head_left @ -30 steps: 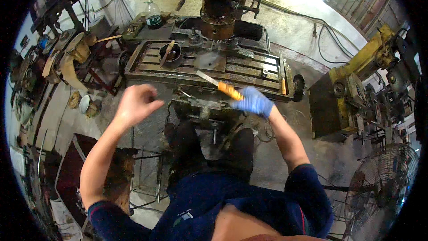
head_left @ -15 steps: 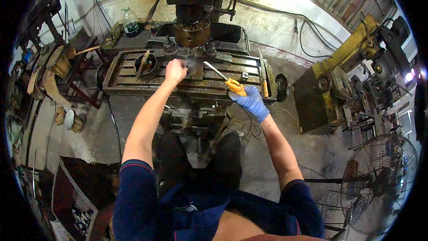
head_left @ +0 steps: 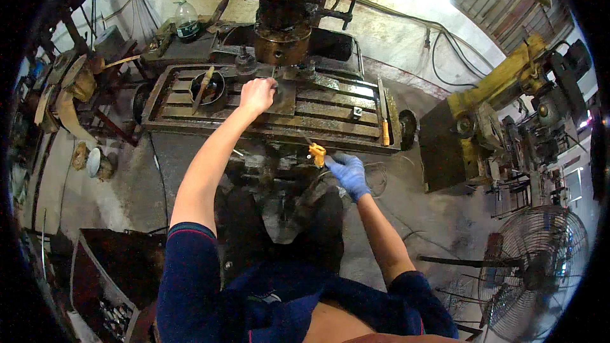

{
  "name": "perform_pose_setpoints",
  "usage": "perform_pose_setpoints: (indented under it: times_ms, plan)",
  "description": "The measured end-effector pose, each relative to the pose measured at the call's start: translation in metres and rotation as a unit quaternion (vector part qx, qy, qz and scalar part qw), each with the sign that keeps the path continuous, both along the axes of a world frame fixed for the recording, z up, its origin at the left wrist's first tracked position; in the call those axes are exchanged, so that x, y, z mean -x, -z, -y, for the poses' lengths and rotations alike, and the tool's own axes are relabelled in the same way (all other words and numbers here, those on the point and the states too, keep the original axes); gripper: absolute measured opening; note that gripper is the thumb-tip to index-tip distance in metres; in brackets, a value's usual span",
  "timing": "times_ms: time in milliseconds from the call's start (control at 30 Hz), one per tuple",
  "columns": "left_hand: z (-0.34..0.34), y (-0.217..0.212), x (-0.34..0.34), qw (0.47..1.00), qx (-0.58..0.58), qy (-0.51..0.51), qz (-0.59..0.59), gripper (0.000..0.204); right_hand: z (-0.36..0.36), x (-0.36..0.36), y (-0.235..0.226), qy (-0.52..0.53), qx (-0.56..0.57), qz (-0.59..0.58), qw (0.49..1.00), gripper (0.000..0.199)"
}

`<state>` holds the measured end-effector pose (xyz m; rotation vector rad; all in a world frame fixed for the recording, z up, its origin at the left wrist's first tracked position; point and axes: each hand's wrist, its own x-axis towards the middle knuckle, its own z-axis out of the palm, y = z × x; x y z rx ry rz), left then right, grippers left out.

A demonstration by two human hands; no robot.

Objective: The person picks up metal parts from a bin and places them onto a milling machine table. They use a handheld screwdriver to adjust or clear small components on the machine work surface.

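My bare left hand (head_left: 257, 94) is closed over the middle of the slotted machine table (head_left: 184, 124), just under the spindle head (head_left: 279, 44). Its fingers pinch together beside a thin upright piece; what they hold is too small to make out. In a blue glove, my right hand (head_left: 348, 174) grips a yellow air blow gun (head_left: 317, 154) in front of the table's near edge. The gun's nozzle is hardly visible now. A dark round pan (head_left: 217, 93) with a brush (head_left: 204, 87) across it stands on the table, left of my left hand.
A small metal block (head_left: 358, 112) and a file with an orange handle (head_left: 385, 132) lie at the table's right. Behind on the left stands a clear plastic bottle (head_left: 186, 20). A yellow machine (head_left: 492, 79) is at the right, and a large fan (head_left: 537, 273) at the lower right.
My right hand has come down and toward me with the blow gun, off the table area. My left hand has shifted slightly right and stays closed. The view has moved a little.
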<state>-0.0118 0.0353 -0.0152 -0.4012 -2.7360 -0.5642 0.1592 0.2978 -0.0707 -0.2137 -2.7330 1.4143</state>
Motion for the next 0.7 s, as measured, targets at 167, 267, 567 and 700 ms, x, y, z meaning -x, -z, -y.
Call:
perform_pose_setpoints:
  times_ms: [167, 267, 567, 700]
  plan:
    - [-0.006, 0.012, 0.023, 0.998, -0.013, 0.009, -0.06, 0.019, -0.025, -0.034, -0.048, -0.007, -0.026, 0.006, 1.0, 0.03]
    - [-0.016, 0.009, 0.022, 0.997, -0.027, -0.029, -0.059, 0.022, -0.054, -0.036, -0.043, 0.022, -0.016, -0.058, 0.998, 0.025]
    - [-0.018, 0.002, 0.02, 0.991, -0.04, -0.125, -0.022, 0.028, -0.117, 0.055, -0.29, 0.08, -0.075, -0.448, 0.887, 0.032]
    - [-0.017, 0.004, 0.027, 0.992, -0.049, -0.108, -0.031, 0.028, -0.057, 0.042, -0.443, -0.205, 0.317, -0.546, 0.748, 0.038]
